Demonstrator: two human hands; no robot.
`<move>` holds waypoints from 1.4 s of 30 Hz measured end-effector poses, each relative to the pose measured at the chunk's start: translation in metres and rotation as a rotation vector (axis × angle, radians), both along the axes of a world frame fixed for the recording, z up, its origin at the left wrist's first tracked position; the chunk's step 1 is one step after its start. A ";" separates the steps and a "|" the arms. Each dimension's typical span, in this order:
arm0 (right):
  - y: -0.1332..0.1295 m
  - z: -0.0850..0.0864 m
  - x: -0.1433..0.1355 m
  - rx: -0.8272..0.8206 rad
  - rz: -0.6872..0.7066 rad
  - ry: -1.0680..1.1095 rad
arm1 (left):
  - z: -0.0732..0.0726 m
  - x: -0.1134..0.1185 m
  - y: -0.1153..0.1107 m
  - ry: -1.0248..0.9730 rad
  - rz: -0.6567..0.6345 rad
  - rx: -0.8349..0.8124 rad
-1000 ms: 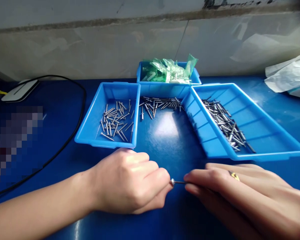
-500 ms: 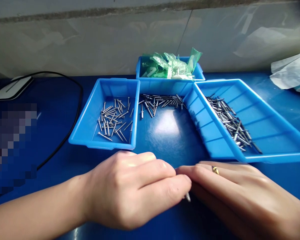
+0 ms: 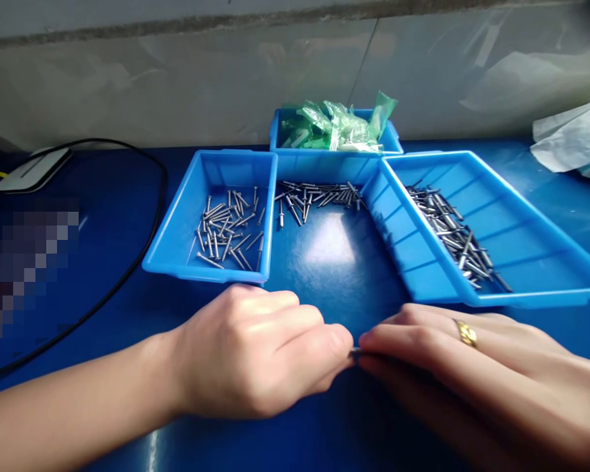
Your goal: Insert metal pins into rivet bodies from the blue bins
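Above a blue desk (image 3: 324, 432), a thin metal piece (image 3: 356, 351), mostly hidden, is pinched from both sides by the left hand (image 3: 270, 354) and the right hand (image 3: 476, 360), held just apart. Beyond, screws (image 3: 216, 246) are contained in a blue tray (image 3: 204, 270), metal pins (image 3: 450, 229) in a wider tray (image 3: 531, 246).

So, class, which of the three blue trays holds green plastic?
The rear tray, nearest the wall: green plastic packaging pokes out of it, whereas the left tray holds screws and the right tray metal pins.
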State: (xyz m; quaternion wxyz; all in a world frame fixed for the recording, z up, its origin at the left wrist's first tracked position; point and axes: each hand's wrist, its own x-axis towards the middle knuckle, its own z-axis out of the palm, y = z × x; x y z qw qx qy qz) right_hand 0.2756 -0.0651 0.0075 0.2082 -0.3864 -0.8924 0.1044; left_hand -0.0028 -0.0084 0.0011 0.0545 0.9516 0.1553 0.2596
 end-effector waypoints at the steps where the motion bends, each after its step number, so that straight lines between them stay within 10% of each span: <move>1: 0.002 -0.001 0.000 -0.018 0.050 -0.004 | 0.000 0.000 0.000 -0.002 0.012 0.023; 42: 0.005 0.007 0.001 0.090 0.074 0.068 | -0.001 0.005 0.000 0.030 0.008 0.043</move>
